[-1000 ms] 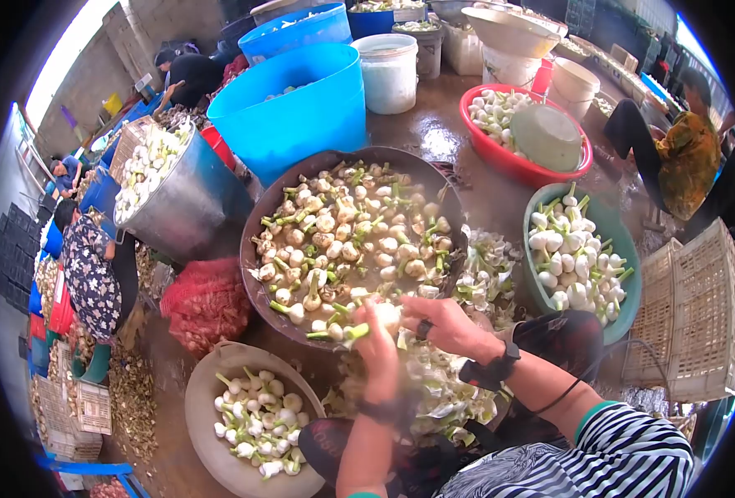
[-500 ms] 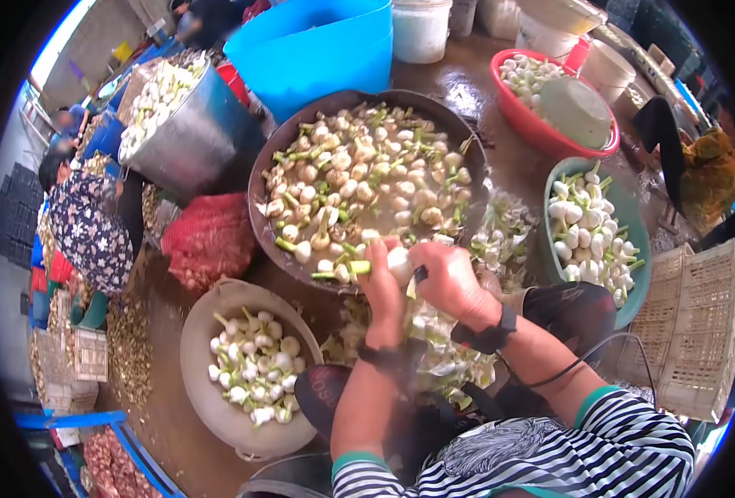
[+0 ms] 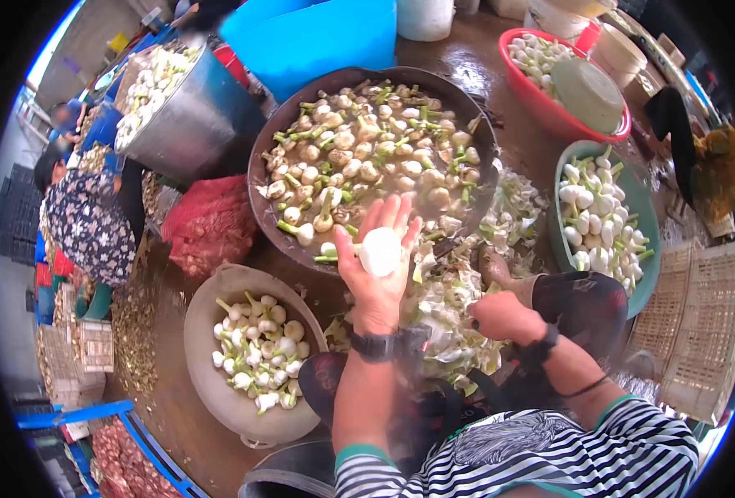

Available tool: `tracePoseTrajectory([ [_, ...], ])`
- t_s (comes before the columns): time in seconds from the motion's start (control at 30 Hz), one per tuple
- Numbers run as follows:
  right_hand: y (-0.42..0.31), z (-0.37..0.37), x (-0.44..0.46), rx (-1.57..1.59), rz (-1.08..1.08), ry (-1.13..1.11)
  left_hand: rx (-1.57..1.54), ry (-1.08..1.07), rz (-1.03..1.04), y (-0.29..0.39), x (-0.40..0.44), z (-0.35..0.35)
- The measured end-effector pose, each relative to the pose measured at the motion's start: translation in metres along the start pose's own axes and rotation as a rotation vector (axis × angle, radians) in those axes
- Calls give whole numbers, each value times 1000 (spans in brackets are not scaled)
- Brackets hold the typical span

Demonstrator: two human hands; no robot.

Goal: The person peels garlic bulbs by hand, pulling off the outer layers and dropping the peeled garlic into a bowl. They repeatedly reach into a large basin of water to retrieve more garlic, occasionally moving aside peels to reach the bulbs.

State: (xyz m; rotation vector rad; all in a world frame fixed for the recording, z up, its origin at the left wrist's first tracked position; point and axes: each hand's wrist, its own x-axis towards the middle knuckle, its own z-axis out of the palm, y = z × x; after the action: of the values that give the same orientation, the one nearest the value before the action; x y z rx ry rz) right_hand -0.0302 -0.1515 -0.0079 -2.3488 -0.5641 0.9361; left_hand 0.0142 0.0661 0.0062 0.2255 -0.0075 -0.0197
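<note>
A peeled white garlic bulb (image 3: pixel 381 252) with a green stem rests on the upturned palm of my left hand (image 3: pixel 374 295), its fingers stretched out and its thumb beside the bulb. My left hand is over the near rim of a wide dark pan (image 3: pixel 257 187), where unpeeled garlic bulbs (image 3: pixel 367 170) sit in murky water. Lower and to the right, my right hand (image 3: pixel 507 318) is closed on a small dark tool (image 3: pixel 473 322), mostly hidden by the fingers. Beneath it lies a heap of pale garlic peels (image 3: pixel 446 332).
A pale basin (image 3: pixel 206 378) of peeled bulbs stands at left, a green basin (image 3: pixel 649 241) of bulbs at right. Around the pan are a red mesh sack (image 3: pixel 210 224), a metal pot (image 3: pixel 185 133), a blue tub (image 3: pixel 309 50) and a red basin (image 3: pixel 513 79). Another person (image 3: pixel 94 224) sits at far left.
My hands were together at the bulb; now they are apart. My left palm has opened upward with the bulb on it, while my right hand has moved down and right.
</note>
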Motion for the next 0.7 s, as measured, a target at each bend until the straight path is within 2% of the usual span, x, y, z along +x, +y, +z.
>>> tracePoseTrajectory([
  [0.07, -11, 2, 15, -313, 135, 160, 15, 109, -2, -4, -4, -7],
  [0.13, -12, -15, 36, 194, -210, 501, 38, 243, 6, -7, -9, -3],
  [0.17, -18, -31, 48, 270, -155, 511, 159, 340, 17, -9, -9, -5],
  [0.23, -16, -55, 86, 263, -163, 678, 398, 524, 46, -14, -6, -9],
  [0.27, -8, -66, 110, 295, -212, 691, 364, 552, 61, -17, -6, -17],
  [0.37, 7, -88, 182, 261, -150, 672, 445, 550, 19, -20, -7, -14],
  [0.47, 11, -99, 253, 228, -446, 701, 510, 574, -59, -18, -5, 10],
  [0.57, -10, -128, 302, 133, -205, 584, 508, 586, -155, -12, -3, 8],
  [0.6, -12, -132, 323, 269, -193, 645, 492, 609, -140, -16, -1, 1],
  [0.63, -16, -146, 343, 149, -185, 584, 485, 617, -140, -16, 2, -3],
  [0.7, -21, -153, 352, 192, -209, 588, 468, 641, -144, -14, 4, -7],
])
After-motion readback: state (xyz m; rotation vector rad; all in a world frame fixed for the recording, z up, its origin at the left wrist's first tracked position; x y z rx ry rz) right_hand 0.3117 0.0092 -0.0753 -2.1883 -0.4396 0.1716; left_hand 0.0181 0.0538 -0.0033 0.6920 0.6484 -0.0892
